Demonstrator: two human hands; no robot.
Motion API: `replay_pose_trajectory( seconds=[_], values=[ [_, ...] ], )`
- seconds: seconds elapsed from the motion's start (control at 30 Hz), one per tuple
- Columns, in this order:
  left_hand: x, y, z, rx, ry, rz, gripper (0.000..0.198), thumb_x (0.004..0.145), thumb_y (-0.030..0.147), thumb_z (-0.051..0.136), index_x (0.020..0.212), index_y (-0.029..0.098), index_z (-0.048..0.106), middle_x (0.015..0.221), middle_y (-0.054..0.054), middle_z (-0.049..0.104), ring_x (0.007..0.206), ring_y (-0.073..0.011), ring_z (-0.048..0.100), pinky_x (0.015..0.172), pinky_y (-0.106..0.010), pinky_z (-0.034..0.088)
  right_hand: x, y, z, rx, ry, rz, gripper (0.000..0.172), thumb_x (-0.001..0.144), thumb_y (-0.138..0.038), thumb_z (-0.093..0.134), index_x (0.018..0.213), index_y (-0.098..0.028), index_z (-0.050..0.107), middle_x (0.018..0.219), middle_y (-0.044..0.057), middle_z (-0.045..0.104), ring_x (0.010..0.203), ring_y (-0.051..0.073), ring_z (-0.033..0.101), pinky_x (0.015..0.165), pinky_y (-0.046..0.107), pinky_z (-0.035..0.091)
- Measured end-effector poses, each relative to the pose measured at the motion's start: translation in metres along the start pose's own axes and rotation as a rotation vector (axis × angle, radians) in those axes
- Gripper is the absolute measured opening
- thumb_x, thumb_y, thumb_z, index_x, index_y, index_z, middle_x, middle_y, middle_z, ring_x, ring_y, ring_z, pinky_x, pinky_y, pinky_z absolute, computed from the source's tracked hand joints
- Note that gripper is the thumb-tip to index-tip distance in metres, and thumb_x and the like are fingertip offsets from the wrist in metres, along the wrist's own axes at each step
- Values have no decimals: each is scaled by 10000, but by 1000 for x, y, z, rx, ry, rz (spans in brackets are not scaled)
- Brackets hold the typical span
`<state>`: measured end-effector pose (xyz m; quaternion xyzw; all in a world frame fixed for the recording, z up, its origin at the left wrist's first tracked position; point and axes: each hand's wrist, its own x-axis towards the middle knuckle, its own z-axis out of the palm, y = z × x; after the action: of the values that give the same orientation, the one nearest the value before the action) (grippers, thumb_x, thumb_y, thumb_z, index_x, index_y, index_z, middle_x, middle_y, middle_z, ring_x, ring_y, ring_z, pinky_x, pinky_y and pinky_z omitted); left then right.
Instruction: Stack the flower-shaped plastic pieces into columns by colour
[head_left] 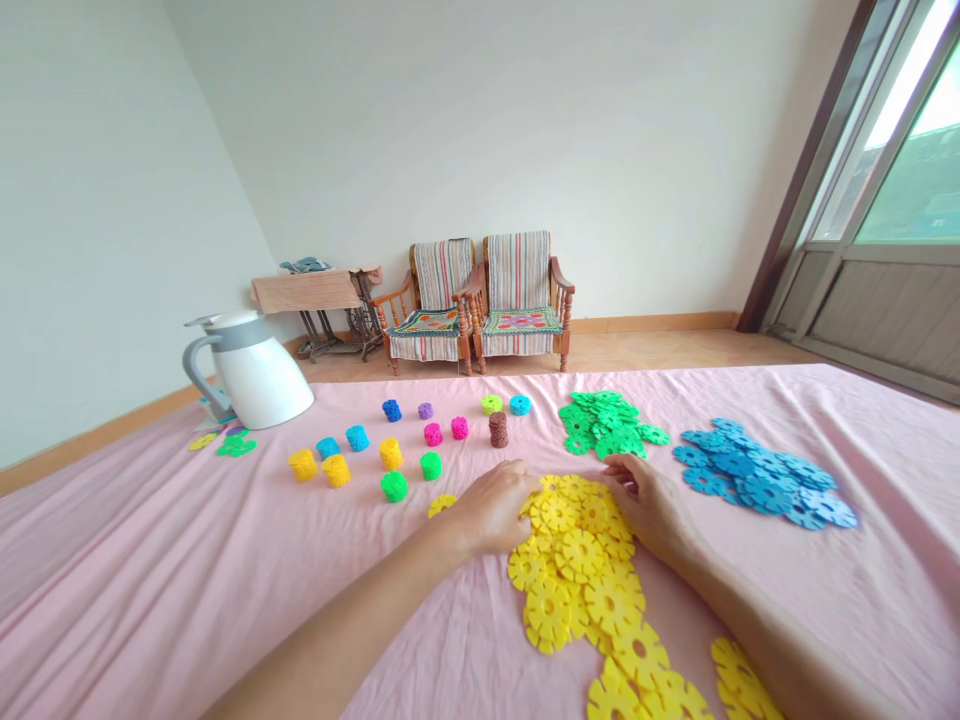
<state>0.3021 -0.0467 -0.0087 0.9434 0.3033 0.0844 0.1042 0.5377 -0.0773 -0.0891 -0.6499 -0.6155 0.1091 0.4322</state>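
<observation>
The left hand point(491, 508) was seen curved over the upper left edge of a pile of yellow plastic snowflake discs point(577, 570), with its fingers point(525, 490) bent downward and nearly closed. The right hand point(649, 510) was placed at the upper right edge of the same pile, and its fingers point(619, 472) were slightly spread and were touching the discs. Whether a disc was held by either hand could not be told. The pile was lying on a pink bedsheet point(187, 560). A single yellow disc point(442, 505) was lying just beside the left hand. Farther away, a heap of green discs point(604, 425) and a heap of blue discs point(757, 475) were spread out, and short coloured stacks of discs point(390, 455) were standing to the left. A white jug point(251, 370) was standing near the far left edge of the sheet.
</observation>
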Motion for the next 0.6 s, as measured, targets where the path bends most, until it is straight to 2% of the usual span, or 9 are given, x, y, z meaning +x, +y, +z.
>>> replay_pose_trajectory(
  seconds=[0.1,0.27,0.4,0.6],
  values=[
    [3,-1,-1,21,-33,19,177,611,84,553,749,191,584,829,-40,550,804,-213,554,706,-284,443,0,0,0,-8,-6,8,238,784,-265,455,974,-191,578,901,55,670,795,181,638,731,296,501],
    [4,-2,-5,39,-79,44,268,601,94,588,850,191,604,889,-45,568,852,-218,565,742,-280,454,0,-1,-1,-9,-15,13,248,785,-269,451,978,-180,579,902,61,665,798,182,637,736,293,498],
    [6,-4,-8,47,-101,38,282,614,128,607,889,191,599,895,-42,568,816,-211,572,695,-273,459,0,-2,-1,-3,-13,16,246,785,-277,457,972,-176,581,895,62,663,792,181,635,726,290,497],
    [2,-4,-10,35,-58,1,261,572,171,650,820,179,569,882,-42,581,815,-218,567,714,-285,455,0,0,0,24,-15,11,246,787,-285,462,977,-180,576,902,64,663,792,184,636,717,293,502]
  ],
)
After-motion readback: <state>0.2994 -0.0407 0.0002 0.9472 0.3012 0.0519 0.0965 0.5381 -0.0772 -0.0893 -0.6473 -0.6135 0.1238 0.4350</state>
